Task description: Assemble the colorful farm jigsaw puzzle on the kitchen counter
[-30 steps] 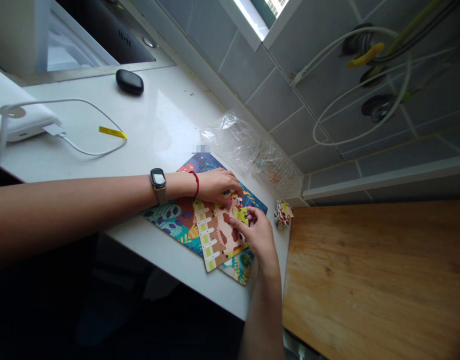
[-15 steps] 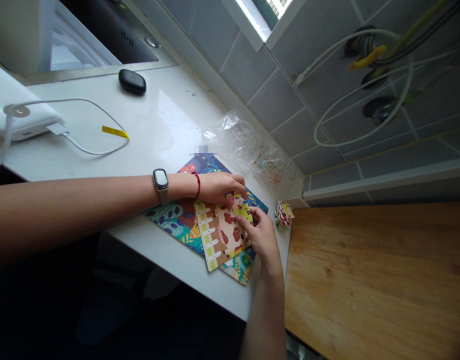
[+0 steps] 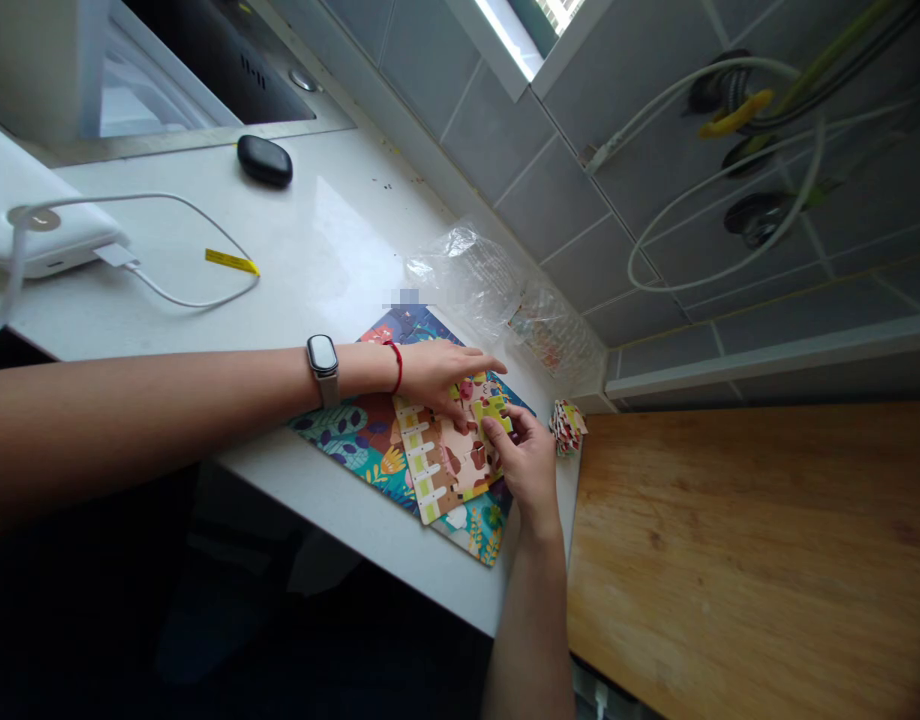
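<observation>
A partly joined jigsaw puzzle [image 3: 460, 455], with a brown-patched cow and a white fence, lies on a larger colourful board [image 3: 362, 440]. My left hand [image 3: 436, 375] spreads over the puzzle's upper left part, fingers stretched and thumb touching the cow picture. Between the thumb and fingers of my right hand [image 3: 533, 465] is a yellow-green puzzle piece [image 3: 491, 408] at the puzzle's right side. Whether that piece is locked to its neighbours I cannot tell. Right of the board stands a small stack of puzzle pieces [image 3: 567, 428].
Crumpled clear plastic wrapping [image 3: 467, 275] lies behind the board against the tiled wall. A black oval case [image 3: 265, 161] and a white power bank [image 3: 47, 220] with a cable sit at left near the sink [image 3: 287, 110]. A wooden board [image 3: 745, 550] adjoins the counter at right.
My left hand has opened from a bent-finger grip, its fingers now stretched out to the right. The cow puzzle has shifted slightly up and right. My right hand still pinches the yellow-green piece.
</observation>
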Available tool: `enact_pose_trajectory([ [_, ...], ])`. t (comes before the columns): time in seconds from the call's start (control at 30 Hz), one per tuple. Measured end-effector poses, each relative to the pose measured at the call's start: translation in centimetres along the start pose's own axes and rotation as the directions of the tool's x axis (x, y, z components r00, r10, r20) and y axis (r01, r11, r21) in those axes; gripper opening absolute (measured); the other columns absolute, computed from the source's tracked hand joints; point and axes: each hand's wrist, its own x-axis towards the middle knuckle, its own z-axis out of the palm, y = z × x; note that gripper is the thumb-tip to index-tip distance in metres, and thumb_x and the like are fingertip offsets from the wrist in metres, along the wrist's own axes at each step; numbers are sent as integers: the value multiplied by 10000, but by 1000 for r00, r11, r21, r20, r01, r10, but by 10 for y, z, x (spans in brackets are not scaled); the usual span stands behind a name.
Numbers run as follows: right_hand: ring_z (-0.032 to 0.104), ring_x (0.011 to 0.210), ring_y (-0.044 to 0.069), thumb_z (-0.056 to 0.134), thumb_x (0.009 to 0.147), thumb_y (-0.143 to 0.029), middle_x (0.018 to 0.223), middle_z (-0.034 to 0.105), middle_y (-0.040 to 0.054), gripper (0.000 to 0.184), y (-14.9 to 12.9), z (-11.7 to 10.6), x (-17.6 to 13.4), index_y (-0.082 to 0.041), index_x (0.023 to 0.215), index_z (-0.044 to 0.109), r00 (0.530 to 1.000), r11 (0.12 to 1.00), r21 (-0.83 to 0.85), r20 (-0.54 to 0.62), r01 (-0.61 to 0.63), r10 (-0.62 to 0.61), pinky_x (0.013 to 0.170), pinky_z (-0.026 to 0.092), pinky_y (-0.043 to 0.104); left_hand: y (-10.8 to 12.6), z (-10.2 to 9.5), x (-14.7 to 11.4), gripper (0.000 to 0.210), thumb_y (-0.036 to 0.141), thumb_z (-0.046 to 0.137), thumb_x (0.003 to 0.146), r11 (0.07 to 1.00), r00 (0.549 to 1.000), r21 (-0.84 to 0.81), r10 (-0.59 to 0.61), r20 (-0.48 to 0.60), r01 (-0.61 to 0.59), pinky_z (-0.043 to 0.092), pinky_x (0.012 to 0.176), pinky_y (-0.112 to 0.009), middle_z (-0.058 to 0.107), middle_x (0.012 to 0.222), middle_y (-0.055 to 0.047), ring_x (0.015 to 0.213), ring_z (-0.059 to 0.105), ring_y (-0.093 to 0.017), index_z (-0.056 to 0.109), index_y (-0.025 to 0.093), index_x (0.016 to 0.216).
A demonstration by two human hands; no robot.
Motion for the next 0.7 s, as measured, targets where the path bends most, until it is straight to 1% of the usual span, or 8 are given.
enact_pose_trajectory([
  [0.1, 605, 570, 149, 823, 783, -517, 911, 781, 48, 405, -2, 0, -1, -191, 1011, 744, 999, 1000, 3, -22, 25, -25, 516, 487, 269, 1, 0, 0, 956, 504, 865, 756, 999, 999, 42, 9, 52, -11, 459, 997, -375, 643, 1374, -137, 1205, 638, -323, 408, 230, 1550],
  [0.2, 579, 549, 144, 830, 774, -520, 876, 776, 45, 415, -2, 0, -1, -184, 1005, 755, 999, 999, -11, -43, 31, -32, 499, 466, 269, 4, 1, 0, 977, 521, 880, 735, 998, 999, 66, 11, 46, -14, 462, 976, -378, 637, 1357, -139, 1166, 651, -323, 419, 236, 1547],
  [0.27, 574, 544, 146, 831, 775, -521, 866, 777, 46, 422, -1, 2, -1, -182, 1017, 761, 998, 999, -15, -45, 36, -37, 490, 454, 270, 5, 2, -1, 930, 524, 865, 755, 998, 1000, 68, 7, 25, -9, 467, 957, -372, 621, 1361, -135, 1123, 665, -311, 443, 245, 1535],
  [0.37, 602, 568, 161, 825, 791, -517, 875, 782, 47, 415, -1, 6, -1, -187, 1036, 764, 998, 999, -2, -28, 53, -53, 509, 467, 278, 8, 5, -2, 747, 488, 818, 820, 999, 1000, 50, -21, -23, 22, 478, 903, -349, 618, 1334, -121, 1041, 683, -280, 532, 253, 1470],
  [0.47, 645, 631, 179, 779, 848, -501, 905, 786, 45, 370, -2, 12, -2, -197, 1057, 769, 996, 996, -17, 4, 89, -89, 580, 507, 294, 9, 6, -2, 506, 380, 803, 847, 1000, 999, -2, -19, -37, 19, 480, 855, -302, 655, 1247, -90, 983, 686, -237, 656, 240, 1310],
  [0.53, 675, 710, 197, 728, 896, -490, 920, 785, 47, 329, -2, 14, -1, -197, 1038, 776, 990, 988, -58, 9, 141, -141, 661, 531, 310, 9, 5, -1, 412, 308, 822, 821, 999, 1000, -42, -5, -30, 3, 478, 832, -274, 684, 1178, -68, 956, 682, -214, 698, 225, 1205],
  [0.63, 694, 843, 220, 648, 955, -496, 954, 775, 61, 330, -1, 14, 1, -192, 998, 769, 975, 971, -117, -46, 209, -215, 788, 540, 337, 8, 4, 1, 395, 248, 848, 779, 996, 999, -92, -2, -48, -2, 475, 806, -256, 715, 1099, -44, 905, 674, -190, 704, 208, 1144],
  [0.7, 691, 919, 227, 624, 964, -517, 1008, 763, 73, 355, 3, 13, 5, -190, 1030, 746, 966, 973, -98, -133, 210, -222, 852, 535, 352, 7, 2, 2, 417, 240, 855, 767, 993, 998, -114, 1, -66, -8, 473, 790, -249, 726, 1075, -36, 867, 668, -176, 698, 206, 1152],
])
